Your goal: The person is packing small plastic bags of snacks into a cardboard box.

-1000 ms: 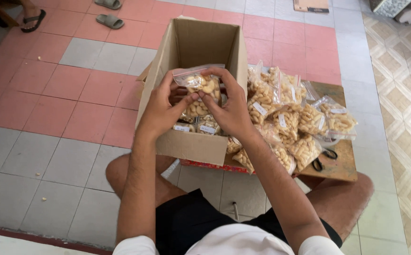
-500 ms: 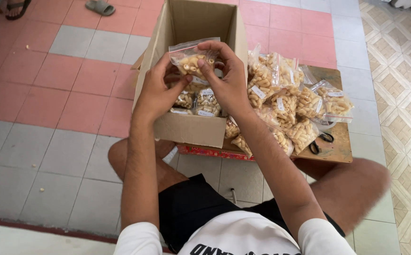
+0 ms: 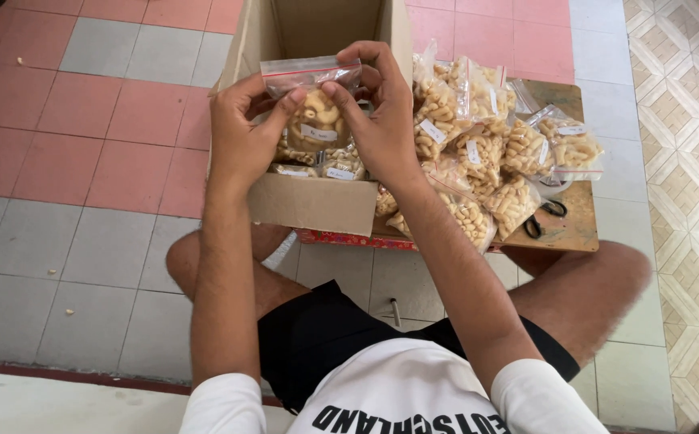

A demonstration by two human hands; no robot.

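I hold a small clear zip bag of cashews (image 3: 314, 112) with a red seal strip and a white label, upright over an open cardboard box (image 3: 314, 210). My left hand (image 3: 241, 133) pinches its left side and my right hand (image 3: 380, 112) pinches its right side near the top. More filled cashew bags (image 3: 317, 167) lie inside the box below the held one.
A heap of similar cashew bags (image 3: 478, 153) rests on a low wooden board (image 3: 570, 233) to the right of the box. Black scissors (image 3: 544, 219) lie on the board's front edge. My bare knees flank the board on a tiled floor.
The view has tilted down, so box and hands sit higher in frame. The bag has been turned upright between my fingers and its label now faces me.
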